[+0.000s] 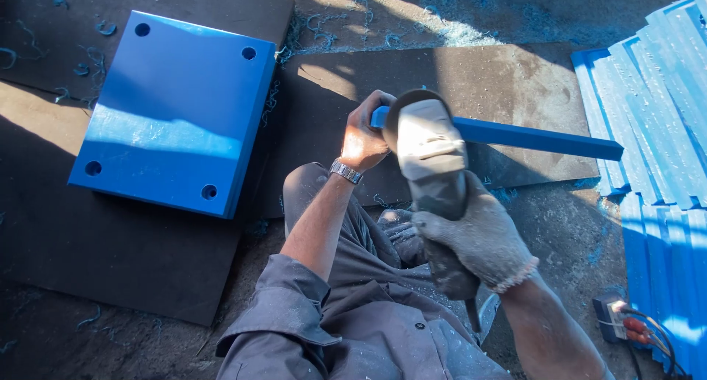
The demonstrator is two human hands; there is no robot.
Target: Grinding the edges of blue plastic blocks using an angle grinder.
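Note:
My left hand (363, 135), bare with a metal wristwatch, grips the near end of a long blue bar (532, 138) that lies across a dark board (456, 85). In a dusty knit glove, my right hand (477, 236) clasps the body of a grey angle grinder (431, 175). The grinder's guarded head sits over the bar's left end, right beside my left hand. Its cable runs down past my right forearm. The disc itself is hidden under the guard.
A thick blue square block (173, 111) with corner holes lies at the left on dark boards. Several blue strips (652, 107) are stacked at the right. A power socket with plugs (615, 317) sits at the lower right. Blue shavings litter the floor.

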